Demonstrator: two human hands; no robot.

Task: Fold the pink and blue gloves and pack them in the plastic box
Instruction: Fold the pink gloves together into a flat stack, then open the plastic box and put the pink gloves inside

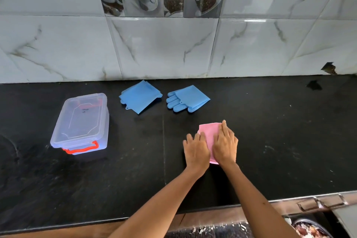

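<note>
Two bare forearms, no sleeves in view up to the frame's lower edge. Left hand and right hand bare too: ungloved, short nails, no rings, bracelets or watch visible.

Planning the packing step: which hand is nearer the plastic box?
Left. The left hand presses the pink glove on the side toward the plastic box; the right hand lies farther away.

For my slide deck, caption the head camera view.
Both hands, left hand and right hand, press a folded pink glove flat on the black counter.
</note>
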